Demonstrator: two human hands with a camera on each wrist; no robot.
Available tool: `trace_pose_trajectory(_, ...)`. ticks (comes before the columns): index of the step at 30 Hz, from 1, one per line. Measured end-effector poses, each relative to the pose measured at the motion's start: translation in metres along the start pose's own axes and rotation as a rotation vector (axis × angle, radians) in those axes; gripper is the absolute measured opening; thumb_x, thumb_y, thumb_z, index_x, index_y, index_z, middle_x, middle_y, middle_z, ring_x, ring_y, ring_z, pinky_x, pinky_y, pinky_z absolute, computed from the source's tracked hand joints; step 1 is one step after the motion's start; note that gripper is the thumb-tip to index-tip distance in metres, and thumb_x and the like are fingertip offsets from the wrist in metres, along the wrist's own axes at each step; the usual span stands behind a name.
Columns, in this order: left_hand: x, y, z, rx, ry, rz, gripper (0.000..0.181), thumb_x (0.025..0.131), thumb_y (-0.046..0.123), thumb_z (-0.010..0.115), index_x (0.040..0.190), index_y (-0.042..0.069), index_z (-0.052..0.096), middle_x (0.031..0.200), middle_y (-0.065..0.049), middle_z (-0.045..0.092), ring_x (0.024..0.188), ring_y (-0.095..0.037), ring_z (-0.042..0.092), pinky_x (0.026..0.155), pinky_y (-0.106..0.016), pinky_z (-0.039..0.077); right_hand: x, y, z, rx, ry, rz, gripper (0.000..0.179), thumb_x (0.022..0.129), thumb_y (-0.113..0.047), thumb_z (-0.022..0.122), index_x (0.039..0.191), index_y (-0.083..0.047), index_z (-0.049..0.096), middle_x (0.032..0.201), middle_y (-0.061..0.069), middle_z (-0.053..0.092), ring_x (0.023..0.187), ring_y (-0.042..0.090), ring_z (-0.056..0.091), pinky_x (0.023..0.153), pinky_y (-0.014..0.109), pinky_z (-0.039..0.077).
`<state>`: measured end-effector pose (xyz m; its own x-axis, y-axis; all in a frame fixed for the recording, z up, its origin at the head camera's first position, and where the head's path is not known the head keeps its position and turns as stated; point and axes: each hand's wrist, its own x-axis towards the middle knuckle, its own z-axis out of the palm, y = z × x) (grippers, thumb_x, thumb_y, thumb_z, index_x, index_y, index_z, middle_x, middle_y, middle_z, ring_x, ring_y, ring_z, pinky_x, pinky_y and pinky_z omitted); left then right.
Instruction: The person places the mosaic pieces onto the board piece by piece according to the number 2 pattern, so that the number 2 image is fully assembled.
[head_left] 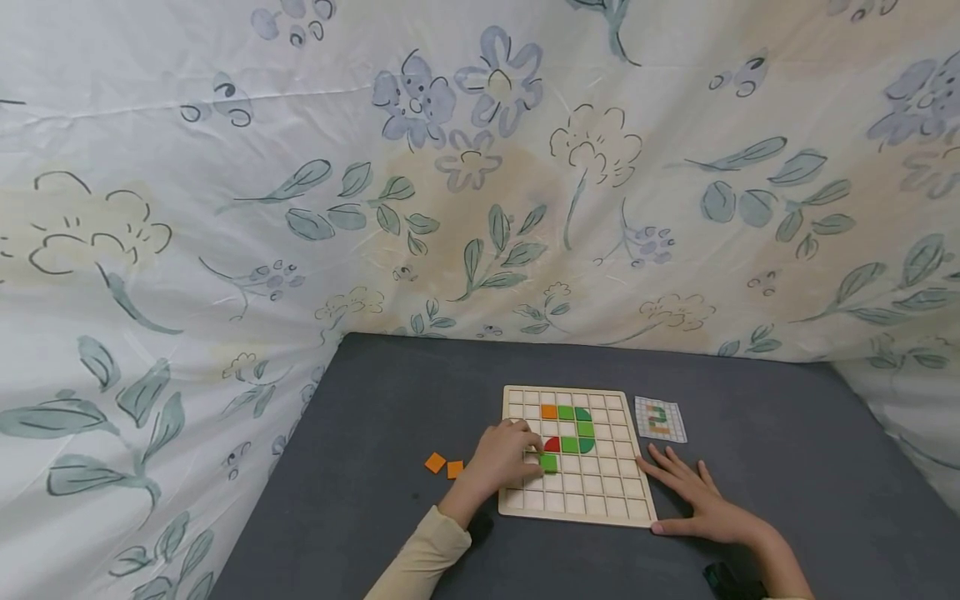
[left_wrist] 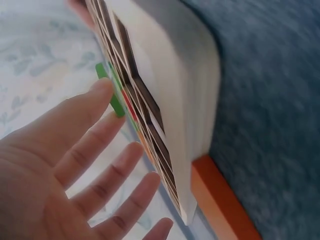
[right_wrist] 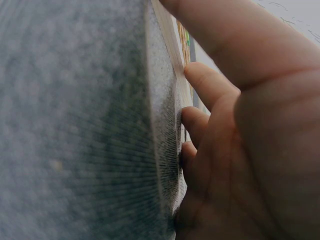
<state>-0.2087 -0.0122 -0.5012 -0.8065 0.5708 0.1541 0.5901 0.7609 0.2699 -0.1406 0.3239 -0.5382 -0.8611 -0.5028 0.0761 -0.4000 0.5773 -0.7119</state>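
A wooden grid board [head_left: 607, 504] lies on the dark table. On it sit an orange square tile [head_left: 549, 412], a red rounded tile [head_left: 552, 445], and several green tiles [head_left: 566, 412], some square and some with a rounded corner. My left hand [head_left: 501, 457] reaches over the board's left side. Between thumb and index finger it pinches a green square tile [left_wrist: 111, 92], which stands a little off the board in the left wrist view; its other fingers are spread. My right hand [head_left: 697, 502] rests at the board's right edge, fingers spread, thumb at the near corner.
Two orange square tiles [head_left: 435, 462] lie on the table left of the board. A small printed pattern card [head_left: 660, 419] lies beside the board's upper right. Flower-patterned cloth [head_left: 495, 208] hangs behind the table and at both sides.
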Motion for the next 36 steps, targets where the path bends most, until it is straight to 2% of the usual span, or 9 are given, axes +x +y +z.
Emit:
trace_pose_trajectory(10,0.0067,0.0028,0.0097,0.067,-0.005,-0.008,0.023,0.074,0.042,0.076,0.094,0.031,0.072,0.096,0.008,0.059,0.084,-0.012,0.051,0.065,-0.029,0.042,0.0001,-0.0014,-0.0011,0.000,-0.003,0.009,0.080,0.080,-0.028,0.071,0.146,-0.011,0.030,0.149,0.031,0.010,0.129,-0.017,-0.015,0.090,0.075,-0.017)
trace_pose_trajectory(18,0.0084,0.0045,0.0088,0.065,0.014,-0.010,0.024,0.073,0.040,0.077,0.093,0.028,0.071,0.097,0.006,0.060,0.090,-0.015,0.054,0.070,-0.034,0.045,0.0002,-0.0027,-0.0023,0.005,0.000,0.000,0.079,0.081,-0.028,0.071,0.146,-0.011,0.029,0.150,0.028,0.012,0.136,-0.002,-0.014,0.090,0.075,-0.017)
trace_pose_trajectory(26,0.0083,0.0053,0.0079,0.045,0.017,-0.009,0.025,0.072,0.041,0.077,0.092,0.027,0.071,0.097,0.006,0.060,0.088,-0.015,0.053,0.068,-0.031,0.044,0.0007,-0.0039,-0.0026,-0.001,-0.005,-0.002,0.079,0.081,-0.028,0.071,0.146,-0.011,0.029,0.153,0.022,0.011,0.132,-0.012,-0.015,0.090,0.076,-0.016)
trace_pose_trajectory(36,0.0084,0.0052,0.0070,0.049,0.014,-0.012,0.023,0.073,0.041,0.077,0.091,0.027,0.071,0.095,0.005,0.059,0.088,-0.015,0.052,0.067,-0.031,0.043,0.0002,-0.0044,-0.0038,0.000,-0.011,-0.008,0.079,0.081,-0.027,0.071,0.146,-0.012,0.029,0.155,0.010,0.009,0.132,-0.012,-0.015,0.090,0.076,-0.016)
